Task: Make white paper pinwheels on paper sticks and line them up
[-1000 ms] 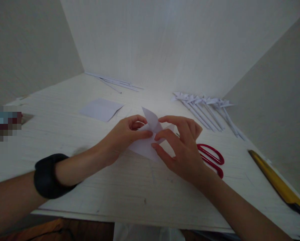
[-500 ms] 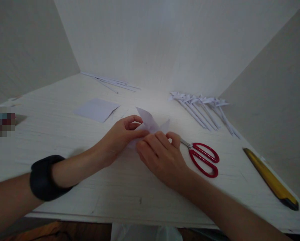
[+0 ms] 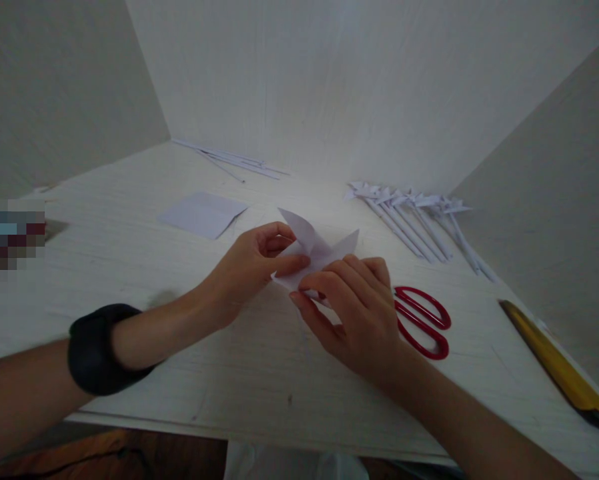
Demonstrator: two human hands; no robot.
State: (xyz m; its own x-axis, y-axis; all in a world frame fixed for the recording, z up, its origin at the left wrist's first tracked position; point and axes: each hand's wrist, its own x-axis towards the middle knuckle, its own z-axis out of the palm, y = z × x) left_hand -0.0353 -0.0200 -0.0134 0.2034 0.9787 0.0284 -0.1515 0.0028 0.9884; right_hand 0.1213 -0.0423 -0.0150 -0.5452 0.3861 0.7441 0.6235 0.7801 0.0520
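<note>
- The table (image 3: 259,373) has a pale wood-grain top; its near edge runs across the bottom of the view, and everything below is placed relative to the folded paper.
- The left forearm, nearer than the folded paper, wears a black wristband (image 3: 97,350).
- The right hand (image 3: 354,313) lies palm down over the near right part of the folded paper, fingers curled and pressing on it; whether it pinches the sheet cannot be told.
- The left hand (image 3: 249,267) comes in from the paper's left, thumb and forefinger closed on its left edge.
- The folded paper (image 3: 319,250) is a white sheet on the table's middle, with pointed flaps raised at its far side.
- Red-handled scissors (image 3: 422,320) lie just right of the paper, partly behind the right hand.
- A yellow utility knife (image 3: 559,363) lies well to the right of the paper.
- A flat paper square (image 3: 202,215) lies beyond and left of the folded paper.
- A row of finished paper pinwheels (image 3: 412,213) on sticks lies beyond and right.
- Thin paper strips (image 3: 234,161) lie farthest, by the back wall.
</note>
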